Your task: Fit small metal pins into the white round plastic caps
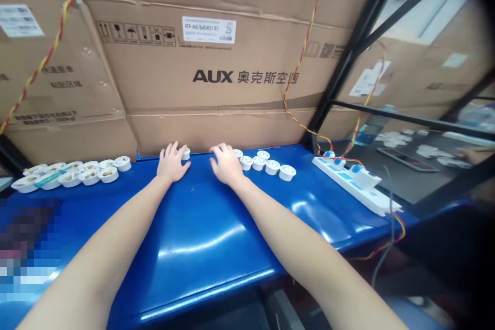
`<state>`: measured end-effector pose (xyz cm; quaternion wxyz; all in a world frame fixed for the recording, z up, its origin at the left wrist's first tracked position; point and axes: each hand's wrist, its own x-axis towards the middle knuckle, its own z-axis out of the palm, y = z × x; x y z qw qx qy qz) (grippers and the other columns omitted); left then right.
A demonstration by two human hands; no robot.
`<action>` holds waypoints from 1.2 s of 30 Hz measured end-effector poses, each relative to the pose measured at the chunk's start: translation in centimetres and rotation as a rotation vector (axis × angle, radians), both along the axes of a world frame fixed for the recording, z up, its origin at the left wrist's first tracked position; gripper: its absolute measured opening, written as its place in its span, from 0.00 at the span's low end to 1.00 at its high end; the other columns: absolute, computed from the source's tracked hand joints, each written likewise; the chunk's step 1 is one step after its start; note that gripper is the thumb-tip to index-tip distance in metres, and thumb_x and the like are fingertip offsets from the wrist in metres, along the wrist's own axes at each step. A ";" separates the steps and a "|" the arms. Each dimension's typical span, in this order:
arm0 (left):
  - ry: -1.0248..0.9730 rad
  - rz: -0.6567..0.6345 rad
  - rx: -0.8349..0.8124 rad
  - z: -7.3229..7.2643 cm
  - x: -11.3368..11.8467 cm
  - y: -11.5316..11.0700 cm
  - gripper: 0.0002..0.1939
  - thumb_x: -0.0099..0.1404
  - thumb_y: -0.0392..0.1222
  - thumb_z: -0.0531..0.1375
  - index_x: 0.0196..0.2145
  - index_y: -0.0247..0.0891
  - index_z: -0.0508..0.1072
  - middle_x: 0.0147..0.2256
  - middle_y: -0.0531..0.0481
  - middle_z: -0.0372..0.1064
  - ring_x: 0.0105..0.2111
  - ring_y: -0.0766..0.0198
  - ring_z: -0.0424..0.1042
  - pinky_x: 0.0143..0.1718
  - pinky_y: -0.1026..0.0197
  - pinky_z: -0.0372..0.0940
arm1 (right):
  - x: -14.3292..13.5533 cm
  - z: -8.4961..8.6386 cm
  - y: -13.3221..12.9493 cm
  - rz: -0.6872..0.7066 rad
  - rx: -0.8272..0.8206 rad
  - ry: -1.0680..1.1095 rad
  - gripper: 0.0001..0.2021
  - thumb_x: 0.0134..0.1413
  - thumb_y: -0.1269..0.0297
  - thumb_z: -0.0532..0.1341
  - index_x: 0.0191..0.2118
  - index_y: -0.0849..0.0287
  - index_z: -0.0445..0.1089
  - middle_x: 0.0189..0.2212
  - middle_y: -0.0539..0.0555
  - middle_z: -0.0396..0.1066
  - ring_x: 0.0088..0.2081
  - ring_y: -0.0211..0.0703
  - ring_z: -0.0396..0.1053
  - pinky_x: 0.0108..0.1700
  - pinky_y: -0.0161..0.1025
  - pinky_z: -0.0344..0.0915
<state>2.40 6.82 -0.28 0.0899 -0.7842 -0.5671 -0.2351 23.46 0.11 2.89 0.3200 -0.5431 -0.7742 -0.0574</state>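
One blue worktop (pixel 201 221) runs back to a cardboard box (pixel 247 98), which stands along its rear edge like a wall. Open surface stretches from between the two forearms (pixel 129 224) to the curved front edge, broken only by tiny dark pieces (pixel 192 190) lying before the hands. More open room separates the left hand (pixel 172 163) from the filled white cups (pixel 70 179) far left, crossed by a teal stick (pixel 56 176). At right, a power strip (pixel 353 185) lies near the worktop's side edge, beside a black frame (pixel 340 73).

The left hand, palm down near the rear edge, has its fingers spread wide at a small white cup (pixel 186 153), partly hidden; contact cannot be told. The right hand (pixel 227 164) arches with fingers loosely bent, just beside a cluster of white discs (pixel 287 172); whether it holds anything cannot be seen.
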 end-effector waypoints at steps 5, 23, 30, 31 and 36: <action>-0.021 -0.073 -0.009 0.2 0.0 0.2 0.24 0.62 0.48 0.55 0.56 0.42 0.65 0.57 0.41 0.63 0.59 0.48 0.58 0.62 0.45 0.48 | -1.4 -0.2 -1.0 0.541 -0.171 -0.108 0.10 0.61 0.67 0.56 0.45 0.54 0.72 0.44 0.53 0.70 0.43 0.41 0.68 0.46 0.37 0.62; -0.072 -0.133 -0.052 0.6 -0.9 -7.0 0.23 0.61 0.42 0.57 0.54 0.43 0.67 0.57 0.44 0.65 0.61 0.49 0.57 0.63 0.43 0.48 | -2.5 -0.7 -1.2 0.571 -0.295 -0.133 0.05 0.54 0.69 0.61 0.34 0.55 0.75 0.35 0.51 0.74 0.35 0.40 0.69 0.38 0.34 0.60; -0.092 -0.188 -0.038 0.9 -0.9 -7.6 0.23 0.60 0.43 0.57 0.55 0.44 0.66 0.58 0.44 0.62 0.60 0.50 0.58 0.64 0.41 0.46 | -2.6 -1.0 -1.2 0.564 -0.437 -0.083 0.04 0.52 0.71 0.60 0.31 0.59 0.72 0.29 0.50 0.73 0.30 0.37 0.68 0.34 0.32 0.58; -0.102 -0.195 -0.014 1.1 -0.8 -7.6 0.23 0.60 0.43 0.58 0.54 0.43 0.67 0.57 0.44 0.63 0.59 0.50 0.59 0.63 0.42 0.46 | -2.6 -0.9 -1.2 0.566 -0.448 -0.080 0.04 0.52 0.72 0.60 0.32 0.59 0.72 0.29 0.50 0.73 0.30 0.37 0.67 0.33 0.32 0.58; -0.194 -0.233 0.105 2.4 -0.6 -8.2 0.15 0.62 0.41 0.56 0.48 0.42 0.71 0.50 0.46 0.69 0.53 0.53 0.65 0.57 0.50 0.56 | -2.7 -0.6 -1.6 0.564 -0.459 -0.094 0.05 0.52 0.72 0.59 0.31 0.59 0.72 0.28 0.50 0.73 0.29 0.37 0.67 0.33 0.32 0.58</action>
